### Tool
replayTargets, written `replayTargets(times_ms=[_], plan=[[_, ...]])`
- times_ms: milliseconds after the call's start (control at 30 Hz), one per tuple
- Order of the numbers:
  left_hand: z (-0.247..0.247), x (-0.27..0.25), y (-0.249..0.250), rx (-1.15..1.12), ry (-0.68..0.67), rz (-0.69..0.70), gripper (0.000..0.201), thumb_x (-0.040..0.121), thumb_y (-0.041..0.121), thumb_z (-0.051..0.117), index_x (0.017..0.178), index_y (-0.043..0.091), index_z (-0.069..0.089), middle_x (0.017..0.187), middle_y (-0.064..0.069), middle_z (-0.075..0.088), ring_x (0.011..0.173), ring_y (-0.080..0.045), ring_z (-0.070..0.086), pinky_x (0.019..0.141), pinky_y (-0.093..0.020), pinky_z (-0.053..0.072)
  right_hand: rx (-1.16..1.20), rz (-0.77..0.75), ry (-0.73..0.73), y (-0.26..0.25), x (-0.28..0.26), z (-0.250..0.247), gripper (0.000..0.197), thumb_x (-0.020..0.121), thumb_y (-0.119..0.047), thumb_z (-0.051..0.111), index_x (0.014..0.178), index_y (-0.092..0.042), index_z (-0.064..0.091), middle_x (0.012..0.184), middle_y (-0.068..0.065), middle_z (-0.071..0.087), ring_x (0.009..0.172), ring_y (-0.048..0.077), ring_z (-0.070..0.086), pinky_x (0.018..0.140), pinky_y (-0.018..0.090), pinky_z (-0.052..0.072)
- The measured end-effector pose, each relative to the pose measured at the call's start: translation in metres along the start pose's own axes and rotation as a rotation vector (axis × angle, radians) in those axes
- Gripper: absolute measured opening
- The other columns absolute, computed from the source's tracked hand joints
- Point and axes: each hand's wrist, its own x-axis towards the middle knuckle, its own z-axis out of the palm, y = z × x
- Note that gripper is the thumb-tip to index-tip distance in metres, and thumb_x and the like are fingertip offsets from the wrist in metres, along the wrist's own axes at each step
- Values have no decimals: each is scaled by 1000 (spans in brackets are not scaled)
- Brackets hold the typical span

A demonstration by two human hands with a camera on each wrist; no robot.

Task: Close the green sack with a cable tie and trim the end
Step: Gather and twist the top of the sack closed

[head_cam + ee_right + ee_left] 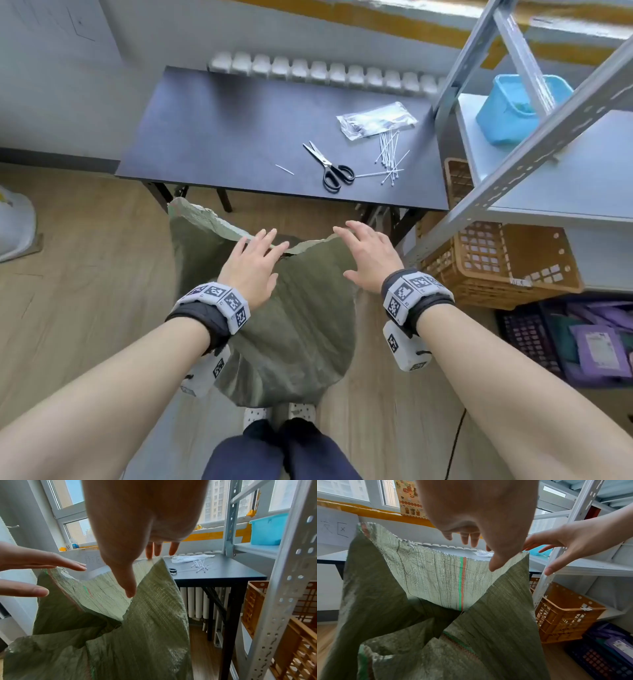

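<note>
A green woven sack [291, 325] stands on the floor in front of me, its mouth open and its rim slumped [436, 582] [150, 615]. My left hand [255, 267] hovers over the near rim with fingers spread and straight, holding nothing [476, 520]. My right hand [368, 255] is spread the same way above the sack's right edge [137, 527]. On the dark table [239, 137] beyond lie black-handled scissors [330, 168], loose white cable ties [390, 154] [200, 565] and a clear packet of ties [375, 120].
A grey metal shelf rack [534, 144] stands close on the right, with a blue tub [513, 109] on it and orange crates [496, 263] below. A short cut tie piece [284, 169] lies on the table. Wooden floor lies to the left.
</note>
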Motion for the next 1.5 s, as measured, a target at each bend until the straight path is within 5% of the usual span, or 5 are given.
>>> replayTargets(times_ms=[500, 867, 1033, 1267, 1500], plan=[[49, 57, -34, 195, 35, 374, 70, 77, 18, 67, 140, 25, 36, 148, -9, 40, 132, -27, 45, 109, -50, 34, -221, 88, -1, 17, 53, 40, 88, 77, -28, 71, 147, -24, 17, 155, 6, 19, 146, 22, 9, 118, 40, 2], [65, 94, -38, 126, -72, 242, 57, 93, 38, 47, 143, 18, 28, 159, -8, 8, 146, -22, 9, 119, -49, 3, -200, 108, 67, 33, 75, 64, 61, 83, -8, 60, 138, -18, 36, 132, 6, 51, 126, 25, 44, 113, 39, 20], [76, 104, -34, 151, 59, 273, 43, 68, 19, 77, 108, 15, 60, 137, -19, 50, 132, -32, 43, 108, -64, 24, -94, 29, 233, 36, 78, 73, 63, 77, 5, 60, 133, -17, 45, 101, 6, 64, 93, 29, 61, 101, 38, 37], [89, 116, -33, 89, 175, 285, 41, 57, 6, 80, 94, 8, 62, 115, -21, 62, 118, -35, 56, 100, -66, 35, -170, -260, 313, 27, 65, 79, 78, 79, 8, 40, 141, -39, 32, 140, 15, 44, 118, 26, 50, 107, 46, 38], [97, 114, -39, 53, 206, 304, 33, 51, -4, 75, 78, 9, 60, 98, -15, 64, 92, -31, 64, 92, -46, 48, -306, -345, 368, 26, 59, 89, 16, 82, -8, 52, 79, -14, 66, 134, 21, 53, 122, 33, 53, 104, 47, 38]])
